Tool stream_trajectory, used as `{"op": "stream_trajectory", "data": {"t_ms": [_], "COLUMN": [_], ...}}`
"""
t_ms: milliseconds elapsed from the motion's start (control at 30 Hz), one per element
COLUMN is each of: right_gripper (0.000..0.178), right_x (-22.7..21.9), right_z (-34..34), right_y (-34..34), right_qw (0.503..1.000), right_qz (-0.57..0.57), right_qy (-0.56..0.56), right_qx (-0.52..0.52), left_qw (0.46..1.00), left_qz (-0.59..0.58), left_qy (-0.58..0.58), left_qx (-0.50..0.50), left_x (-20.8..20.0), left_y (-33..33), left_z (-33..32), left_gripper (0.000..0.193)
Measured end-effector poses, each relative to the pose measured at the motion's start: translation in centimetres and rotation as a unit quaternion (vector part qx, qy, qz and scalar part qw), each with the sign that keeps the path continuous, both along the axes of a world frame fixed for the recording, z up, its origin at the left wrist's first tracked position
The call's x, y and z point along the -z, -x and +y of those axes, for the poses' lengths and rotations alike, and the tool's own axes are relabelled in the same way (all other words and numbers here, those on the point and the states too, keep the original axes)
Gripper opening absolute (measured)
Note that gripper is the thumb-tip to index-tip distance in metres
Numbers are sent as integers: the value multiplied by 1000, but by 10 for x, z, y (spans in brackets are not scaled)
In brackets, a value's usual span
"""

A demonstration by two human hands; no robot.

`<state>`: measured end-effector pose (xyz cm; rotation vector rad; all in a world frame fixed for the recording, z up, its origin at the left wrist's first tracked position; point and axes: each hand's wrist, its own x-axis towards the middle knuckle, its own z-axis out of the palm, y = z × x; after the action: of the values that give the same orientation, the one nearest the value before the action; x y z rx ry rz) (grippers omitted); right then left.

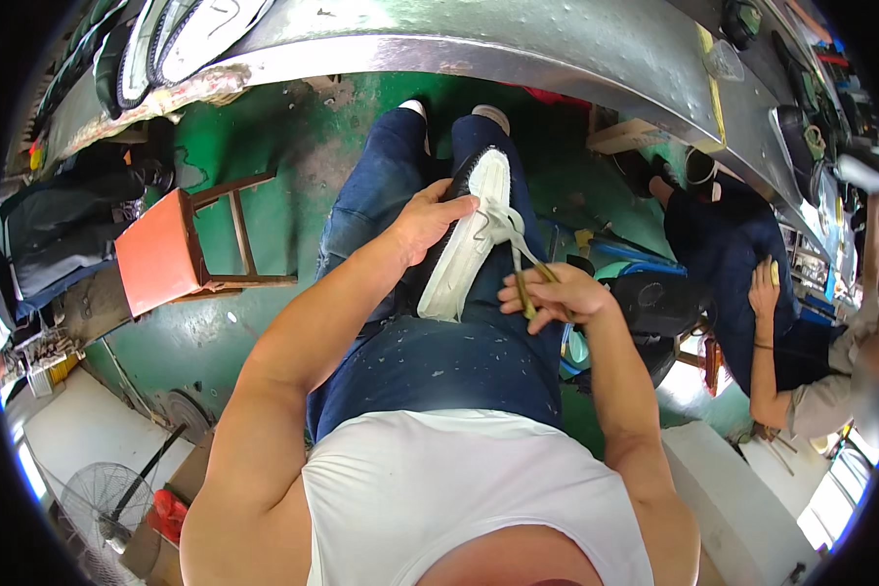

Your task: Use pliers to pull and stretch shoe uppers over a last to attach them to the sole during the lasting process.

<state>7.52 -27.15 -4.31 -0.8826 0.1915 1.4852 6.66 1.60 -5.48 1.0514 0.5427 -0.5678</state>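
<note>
A dark shoe with a white sole (459, 259) lies sole up across my lap, its toe pointing away from me. My left hand (428, 223) grips its left side, with the thumb pressed onto the sole. My right hand (562, 296) holds a two-armed, scissors-like tool (523, 278) with yellowish handles and paler metal arms. The tool's far end reaches a loose whitish strip (501, 225) on the right edge of the sole. Whether its jaws are closed on that strip is too small to tell.
A metal-topped workbench (439, 54) curves across the far side, with white-soled shoes (205, 39) at its left. An orange-seated stool (161, 252) stands to my left. On the right sits another person (820, 391), hand on a knee. A fan (107, 493) stands lower left.
</note>
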Motion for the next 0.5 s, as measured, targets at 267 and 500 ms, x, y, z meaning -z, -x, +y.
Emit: {"op": "stream_trajectory", "data": {"t_ms": [267,500], "right_gripper": [32,27], "right_x": [-55,-80], "right_z": [57,28], "right_y": [-32,-20], "right_qw": [777,830], "right_qz": [-574,-447], "right_qy": [242,263], "right_qx": [-94,-204], "left_qw": [984,980], "left_qz": [-13,60], "left_qy": [-160,-94], "left_qx": [72,168], "left_x": [-17,-20], "left_y": [-8,-23], "left_z": [-17,12], "left_gripper": [70,72]}}
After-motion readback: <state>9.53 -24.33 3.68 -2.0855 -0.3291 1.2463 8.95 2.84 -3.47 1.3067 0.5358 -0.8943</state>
